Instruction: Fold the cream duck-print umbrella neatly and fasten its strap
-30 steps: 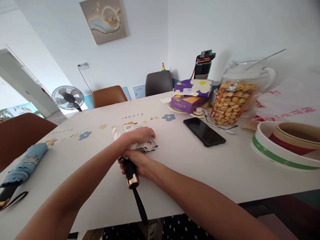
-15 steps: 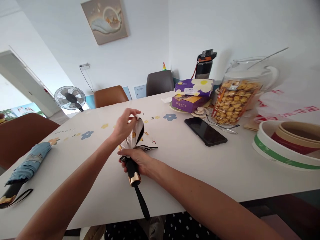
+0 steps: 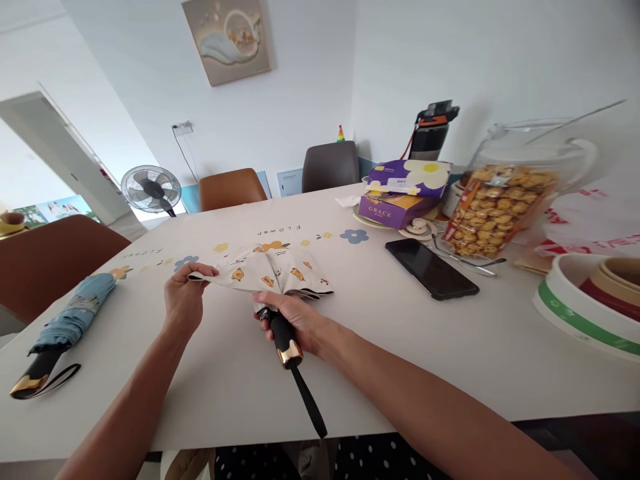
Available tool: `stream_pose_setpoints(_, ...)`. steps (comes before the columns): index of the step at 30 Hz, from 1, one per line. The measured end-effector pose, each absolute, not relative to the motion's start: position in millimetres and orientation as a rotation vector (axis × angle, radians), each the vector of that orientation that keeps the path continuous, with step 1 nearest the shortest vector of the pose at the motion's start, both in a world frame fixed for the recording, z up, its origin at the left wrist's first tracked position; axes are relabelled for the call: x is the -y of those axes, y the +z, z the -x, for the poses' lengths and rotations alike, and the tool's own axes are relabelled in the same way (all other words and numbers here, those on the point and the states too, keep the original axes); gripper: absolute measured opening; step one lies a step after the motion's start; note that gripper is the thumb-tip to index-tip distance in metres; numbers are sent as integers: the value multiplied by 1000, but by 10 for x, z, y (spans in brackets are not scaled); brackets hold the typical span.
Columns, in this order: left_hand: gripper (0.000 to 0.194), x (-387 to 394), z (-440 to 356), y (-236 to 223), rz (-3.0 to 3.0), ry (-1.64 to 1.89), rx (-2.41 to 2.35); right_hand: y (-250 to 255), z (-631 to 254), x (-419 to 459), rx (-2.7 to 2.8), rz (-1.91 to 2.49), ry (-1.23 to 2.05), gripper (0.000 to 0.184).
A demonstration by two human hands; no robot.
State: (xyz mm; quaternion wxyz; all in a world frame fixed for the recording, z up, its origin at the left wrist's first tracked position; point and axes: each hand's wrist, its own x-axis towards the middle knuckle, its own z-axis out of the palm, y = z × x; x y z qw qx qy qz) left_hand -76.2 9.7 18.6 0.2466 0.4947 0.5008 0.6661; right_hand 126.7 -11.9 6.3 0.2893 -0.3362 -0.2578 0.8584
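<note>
A folded umbrella [image 3: 273,270] with white fabric and small orange-brown cartoon figures lies over the table in front of me. Its black handle has a gold end, and a black wrist strap hangs from it. My right hand [image 3: 290,320] is wrapped round the top of the handle and the base of the fabric. Off to the left, my left hand [image 3: 187,297] pinches a corner of the fabric and holds it stretched out sideways. The fabric's dark underside shows along its edges.
A closed blue umbrella [image 3: 75,313] lies at the left. To the right are a black phone [image 3: 431,268], eyeglasses [image 3: 470,260], purple boxes [image 3: 390,208], a jar of snacks [image 3: 500,210] and tape rolls [image 3: 575,307]. Chairs [image 3: 233,189] and a fan [image 3: 151,189] stand beyond the white table [image 3: 220,387].
My left hand has moved left and down, drawing a fabric panel out flat from the bunched umbrella. My right hand keeps its grip. The view has shifted slightly left.
</note>
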Motion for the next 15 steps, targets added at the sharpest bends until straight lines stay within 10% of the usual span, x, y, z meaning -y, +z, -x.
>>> stream_pose_setpoints(15,12,-3,721,184,-1497,1991,-1379,160,-1292,98,588,938,2316,36)
